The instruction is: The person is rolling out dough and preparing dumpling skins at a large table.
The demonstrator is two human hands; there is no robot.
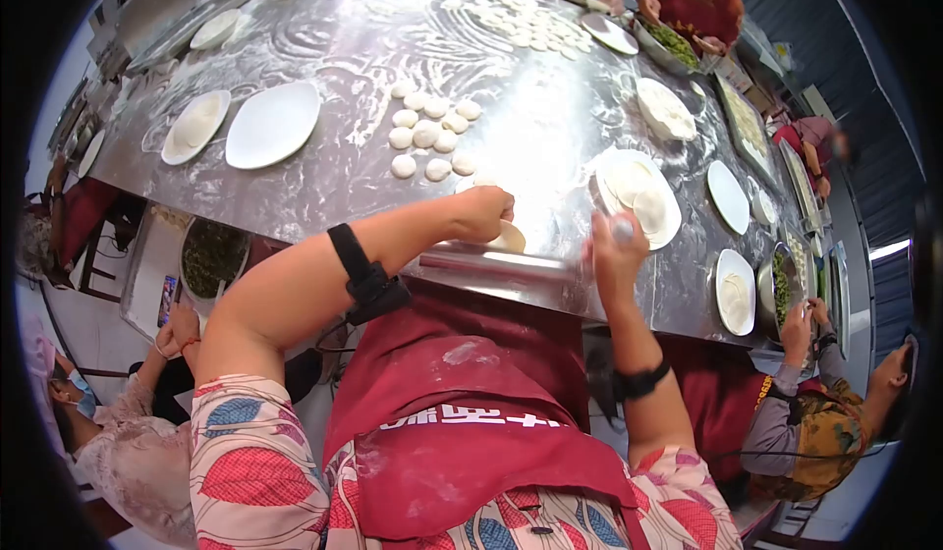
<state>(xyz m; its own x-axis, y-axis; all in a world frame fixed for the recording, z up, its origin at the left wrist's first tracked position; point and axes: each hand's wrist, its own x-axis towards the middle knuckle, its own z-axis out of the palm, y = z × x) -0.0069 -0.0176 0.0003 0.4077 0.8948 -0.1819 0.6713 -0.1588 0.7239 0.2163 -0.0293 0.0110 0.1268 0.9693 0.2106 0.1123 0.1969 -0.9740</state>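
My left hand (483,213) is closed at the near edge of the steel table, its fingers on a small round dough wrapper (509,239). A metal rolling pin (501,261) lies along the edge just in front of that wrapper. My right hand (616,247), slightly blurred, is closed around the pin's right end. Several small dough pieces (425,134) sit on the table beyond my left hand. Beyond my right hand, a white plate (668,231) holds flat dough wrappers (634,192).
An empty white plate (273,126) and a plate of wrappers (195,128) stand at the left. Co-workers sit on both sides and across the table. Bowls of green filling (781,290) are at the right, beside another plate (735,293).
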